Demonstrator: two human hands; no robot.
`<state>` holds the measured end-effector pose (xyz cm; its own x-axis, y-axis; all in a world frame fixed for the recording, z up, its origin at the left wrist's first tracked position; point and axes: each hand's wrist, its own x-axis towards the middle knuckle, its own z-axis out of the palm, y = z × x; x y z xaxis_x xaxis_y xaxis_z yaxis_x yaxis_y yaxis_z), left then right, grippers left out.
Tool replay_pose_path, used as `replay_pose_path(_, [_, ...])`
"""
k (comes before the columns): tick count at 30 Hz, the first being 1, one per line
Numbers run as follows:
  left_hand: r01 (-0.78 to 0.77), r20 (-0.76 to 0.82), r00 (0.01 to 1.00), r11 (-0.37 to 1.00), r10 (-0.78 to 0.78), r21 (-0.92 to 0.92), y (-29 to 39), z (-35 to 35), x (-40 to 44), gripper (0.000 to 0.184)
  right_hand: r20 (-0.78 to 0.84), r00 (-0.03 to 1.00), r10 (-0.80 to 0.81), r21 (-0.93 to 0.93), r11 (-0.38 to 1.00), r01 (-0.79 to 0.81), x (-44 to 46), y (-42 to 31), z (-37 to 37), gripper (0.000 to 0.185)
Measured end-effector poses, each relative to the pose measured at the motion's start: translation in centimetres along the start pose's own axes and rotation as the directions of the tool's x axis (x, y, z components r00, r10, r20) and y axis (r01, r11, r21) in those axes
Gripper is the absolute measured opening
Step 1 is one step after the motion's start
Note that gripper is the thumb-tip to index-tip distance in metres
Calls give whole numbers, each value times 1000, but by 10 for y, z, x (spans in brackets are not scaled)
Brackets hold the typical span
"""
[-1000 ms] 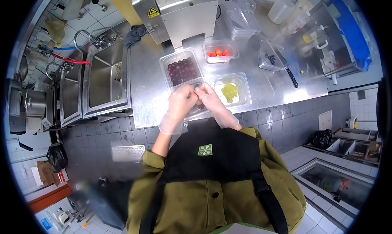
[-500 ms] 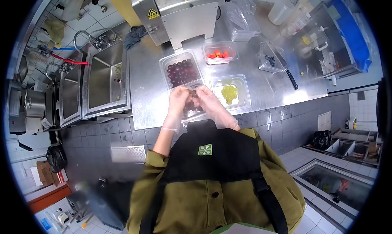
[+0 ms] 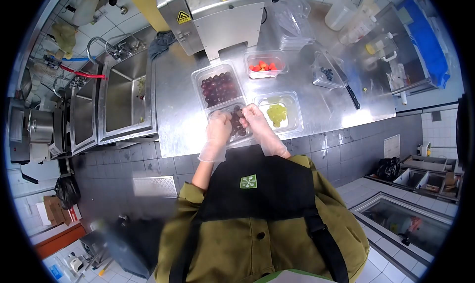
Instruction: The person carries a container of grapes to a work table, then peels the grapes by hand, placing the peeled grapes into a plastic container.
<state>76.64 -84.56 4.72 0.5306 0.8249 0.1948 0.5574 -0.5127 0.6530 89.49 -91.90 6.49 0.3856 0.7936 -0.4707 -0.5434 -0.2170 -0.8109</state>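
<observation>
Both my hands wear clear plastic gloves and hover over a clear container of dark grapes [image 3: 238, 126] close to the counter's front edge. At its left side, my left hand [image 3: 218, 129] is closed with its fingers curled; anything in them is hidden. My right hand [image 3: 259, 127] is closed in a pinch above the right side, and what it pinches is too small to make out. Just beyond stands a larger tub of dark red grapes [image 3: 217, 88]. To the right of my right hand sits a clear tub holding green grape pieces [image 3: 277, 115].
Farther back are a tub of cut strawberries [image 3: 263, 67] and a steel machine [image 3: 225, 23]. A knife [image 3: 352, 96] lies beside a box of blueberries [image 3: 327, 74] on the right. Stacked clear containers [image 3: 293, 23] stand behind. Steel sinks [image 3: 127, 97] are at left.
My hands have moved apart from where they met over the near container, the left one down and to the left, the right one slightly right. More of the dark grapes now shows between them.
</observation>
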Motion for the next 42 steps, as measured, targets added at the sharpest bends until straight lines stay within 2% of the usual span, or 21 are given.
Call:
replay_pose_path(3, [-36, 59, 998, 999, 36, 12, -1, -3, 2, 17, 3, 1000, -31, -36, 999, 31, 2, 2, -1, 10])
replay_pose_path(4, [91, 113, 991, 974, -68, -208, 2, -4, 3, 18, -2, 999, -44, -55, 998, 44, 3, 3, -2, 10])
replay_pose_path(5, [222, 187, 970, 885, -157, -409, 7, -4, 5, 19, -5, 998, -58, -74, 996, 57, 3, 4, -2, 11])
replay_pose_path(6, [348, 277, 934, 740, -225, -576, 12, -5, 6, 21, -7, 997, -71, -93, 993, 70, 4, 6, -2, 12])
replay_pose_path(9, [353, 333, 927, 697, -171, -625, 19, -2, 6, 24, 1, 975, -222, -157, 963, 219, 5, 13, 3, 13])
replay_pose_path(11, [426, 379, 900, 619, -215, -660, 26, -5, 7, 25, 16, 946, -324, -355, 882, 308, 4, 13, 1, 14])
replay_pose_path(12, [461, 404, 884, 577, -234, -674, 29, -7, 8, 25, 30, 927, -373, -448, 824, 346, 2, 9, 2, 14])
replay_pose_path(15, [527, 439, 849, 523, -293, -670, 32, -7, 7, 25, 37, 923, -384, -505, 789, 349, -7, -1, 7, 14])
replay_pose_path(21, [574, 487, 819, 437, -303, -692, 27, 0, 6, 24, 28, 913, -407, -517, 776, 362, 4, 15, 2, 12])
replay_pose_path(24, [596, 489, 802, 389, -344, -703, 30, -4, 8, 26, 51, 899, -434, -406, 814, 416, 8, 22, -1, 11])
replay_pose_path(27, [617, 526, 787, 371, -324, -694, 28, -13, 12, 26, 87, 901, -424, -307, 849, 430, 8, 25, 2, 1])
replay_pose_path(30, [629, 548, 775, 302, -314, -716, 34, -25, 14, 28, 126, 900, -417, -414, 802, 430, 1, 16, 6, 12])
replay_pose_path(33, [570, 454, 816, 372, -357, -732, 22, -14, 12, 31, 129, 886, -446, -610, 669, 425, -4, 8, 9, 21])
replay_pose_path(36, [568, 447, 820, 424, -357, -705, 20, -13, 10, 30, 157, 863, -481, -727, 535, 430, -4, 6, 4, 19])
replay_pose_path(42, [541, 447, 841, 498, -306, -677, 9, -8, 9, 26, 220, 842, -492, -726, 495, 478, -5, 8, 3, 20])
